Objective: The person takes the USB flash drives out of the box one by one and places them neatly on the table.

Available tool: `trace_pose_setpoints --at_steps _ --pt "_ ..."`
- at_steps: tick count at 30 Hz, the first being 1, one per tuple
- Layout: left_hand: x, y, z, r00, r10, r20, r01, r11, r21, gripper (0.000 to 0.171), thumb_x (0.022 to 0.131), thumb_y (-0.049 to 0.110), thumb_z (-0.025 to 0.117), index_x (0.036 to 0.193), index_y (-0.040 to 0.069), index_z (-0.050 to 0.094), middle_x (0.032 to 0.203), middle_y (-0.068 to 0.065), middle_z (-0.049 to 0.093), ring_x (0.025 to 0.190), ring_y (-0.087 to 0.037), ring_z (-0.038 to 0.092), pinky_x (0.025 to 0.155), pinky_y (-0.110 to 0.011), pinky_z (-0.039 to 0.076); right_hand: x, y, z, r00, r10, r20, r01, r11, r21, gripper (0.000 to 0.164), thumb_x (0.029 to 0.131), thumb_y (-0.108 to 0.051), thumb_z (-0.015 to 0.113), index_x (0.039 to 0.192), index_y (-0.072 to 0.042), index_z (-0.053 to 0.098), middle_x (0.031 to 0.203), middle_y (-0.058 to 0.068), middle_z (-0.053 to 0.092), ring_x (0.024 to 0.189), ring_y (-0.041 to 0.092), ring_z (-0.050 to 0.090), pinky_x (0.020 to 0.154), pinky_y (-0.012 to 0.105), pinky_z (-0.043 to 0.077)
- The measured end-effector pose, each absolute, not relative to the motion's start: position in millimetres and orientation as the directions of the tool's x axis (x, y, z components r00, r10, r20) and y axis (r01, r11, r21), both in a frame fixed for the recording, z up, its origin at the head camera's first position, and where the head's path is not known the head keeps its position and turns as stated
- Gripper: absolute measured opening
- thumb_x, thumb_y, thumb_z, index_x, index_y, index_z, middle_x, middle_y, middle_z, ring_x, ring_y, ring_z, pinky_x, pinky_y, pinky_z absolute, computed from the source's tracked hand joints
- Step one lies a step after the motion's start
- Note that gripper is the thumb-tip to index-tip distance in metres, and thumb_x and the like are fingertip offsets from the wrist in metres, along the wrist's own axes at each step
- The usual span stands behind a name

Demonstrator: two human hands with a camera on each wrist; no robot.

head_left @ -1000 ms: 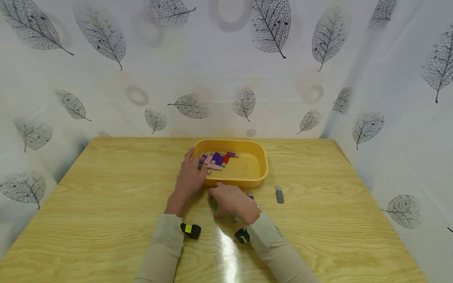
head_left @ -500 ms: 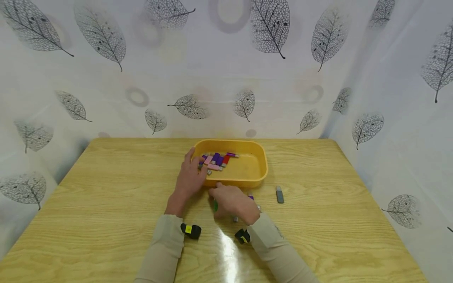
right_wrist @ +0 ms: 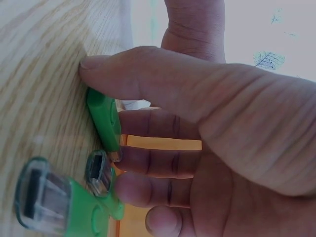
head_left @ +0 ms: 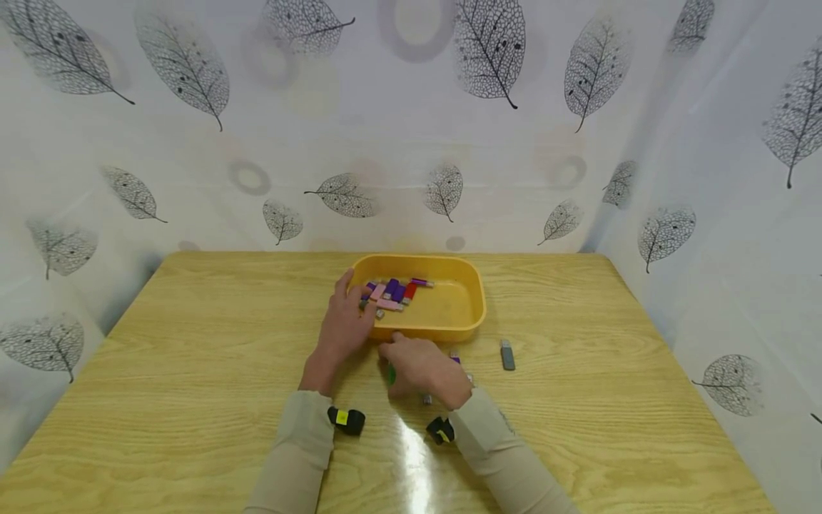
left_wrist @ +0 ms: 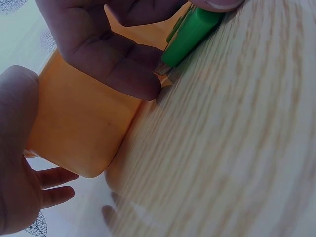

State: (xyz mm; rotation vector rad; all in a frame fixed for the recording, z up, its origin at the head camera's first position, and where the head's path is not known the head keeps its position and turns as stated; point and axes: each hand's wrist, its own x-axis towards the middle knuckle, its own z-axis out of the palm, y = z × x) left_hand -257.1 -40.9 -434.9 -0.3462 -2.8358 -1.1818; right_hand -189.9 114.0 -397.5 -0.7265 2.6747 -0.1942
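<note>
My left hand [head_left: 342, 325] grips the yellow plastic tray [head_left: 443, 333] at its left end, fingers over the rim. Low at the tray's front wall, my right hand [head_left: 424, 364] pinches a green USB flash drive [right_wrist: 104, 118] on the table. The right wrist view has the thumb at one end of this drive and fingertips by the other, clear-capped end. Beside it lie two more green items with clear caps, a near flash drive [right_wrist: 79, 205] and a smaller-looking one [right_wrist: 100, 175]. Inside the tray are several flash drives, among them a red one [head_left: 409, 293] and a pink one [head_left: 387, 304].
A grey flash drive [head_left: 507, 355] lies on the wooden table [head_left: 212, 357] to the right of the tray. A purple drive [head_left: 454, 358] and metal connector ends show around my right hand, partly covered by it. Behind the table hangs a leaf-patterned curtain [head_left: 385, 128].
</note>
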Motion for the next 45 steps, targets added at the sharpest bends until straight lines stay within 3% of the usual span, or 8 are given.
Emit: trace_pose_setpoints --at_steps 16,22,27,31,35,40,45 --pt "-255.9 -41.0 -434.0 -0.973 0.190 0.133 0.228 0.679 0.698 0.036 0.096 0.021 0.051 0.123 -0.002 0.058 0.162 -0.016 0.017 0.136 -0.047 0.037 0.110 -0.059 0.034 -188.0 113.8 -394.8 -0.801 -0.510 -0.314 -0.461 0.860 -0.218 0.036 0.077 -0.033 0.084 0.102 -0.019 0.062 0.099 -0.004 0.054 0.080 0.008 0.050 0.070 0.024 0.049" --pt "-254.9 -41.3 -433.6 -0.973 0.190 0.129 0.225 0.681 0.697 0.036 0.096 0.021 0.051 0.124 -0.002 0.057 0.163 -0.016 0.017 0.136 -0.046 0.036 0.111 -0.058 0.034 -187.5 118.1 -388.2 -0.807 -0.505 -0.305 -0.431 0.858 -0.281 0.033 0.077 -0.030 0.083 0.101 -0.020 0.063 0.096 -0.007 0.057 0.079 0.009 0.052 0.071 0.024 0.049" --pt "-255.4 -42.0 -434.2 -0.969 0.191 0.157 0.246 0.677 0.694 0.036 0.096 0.020 0.052 0.122 -0.003 0.058 0.161 -0.017 0.020 0.133 -0.049 0.039 0.108 -0.059 0.036 -191.9 125.9 -381.2 -0.823 -0.514 -0.241 -0.418 0.836 -0.356 0.016 0.088 -0.030 0.072 0.094 -0.019 0.062 0.082 -0.008 0.060 0.070 0.009 0.054 0.066 0.025 0.048" --pt "-255.8 -41.6 -433.9 -0.969 0.188 0.159 0.245 0.678 0.693 0.036 0.096 0.019 0.052 0.122 -0.003 0.059 0.161 -0.017 0.021 0.132 -0.049 0.040 0.107 -0.059 0.038 -195.8 133.0 -371.1 -0.852 -0.497 -0.165 -0.402 0.822 -0.403 0.014 0.093 -0.030 0.067 0.092 -0.017 0.063 0.079 -0.007 0.060 0.066 0.009 0.054 0.062 0.025 0.046" --pt "-256.1 -40.5 -433.0 -0.971 0.189 0.146 0.237 0.685 0.689 0.037 0.096 0.021 0.052 0.124 -0.002 0.058 0.162 -0.016 0.019 0.134 -0.047 0.039 0.107 -0.059 0.037 -202.7 146.7 -368.1 -0.892 -0.448 -0.058 -0.385 0.822 -0.420 0.013 0.094 -0.028 0.065 0.090 -0.016 0.065 0.076 -0.007 0.061 0.065 0.010 0.053 0.060 0.027 0.045" --pt "-256.0 -40.1 -432.3 -0.974 0.182 0.138 0.227 0.692 0.685 0.037 0.096 0.021 0.051 0.126 -0.001 0.058 0.162 -0.015 0.018 0.137 -0.045 0.036 0.111 -0.057 0.034 -217.7 170.4 -384.8 -0.940 -0.328 0.093 -0.325 0.783 -0.529 0.019 0.095 -0.024 0.063 0.079 -0.014 0.063 0.067 -0.005 0.057 0.057 0.012 0.048 0.056 0.027 0.042" --pt "-255.2 -39.9 -433.7 -0.976 0.177 0.130 0.217 0.693 0.687 0.037 0.097 0.021 0.052 0.125 0.000 0.058 0.163 -0.014 0.017 0.139 -0.044 0.034 0.113 -0.056 0.032 -228.4 185.7 -405.5 -0.971 -0.213 0.111 -0.237 0.770 -0.593 0.023 0.096 -0.026 0.061 0.076 -0.013 0.062 0.064 -0.003 0.055 0.054 0.012 0.045 0.054 0.027 0.038"
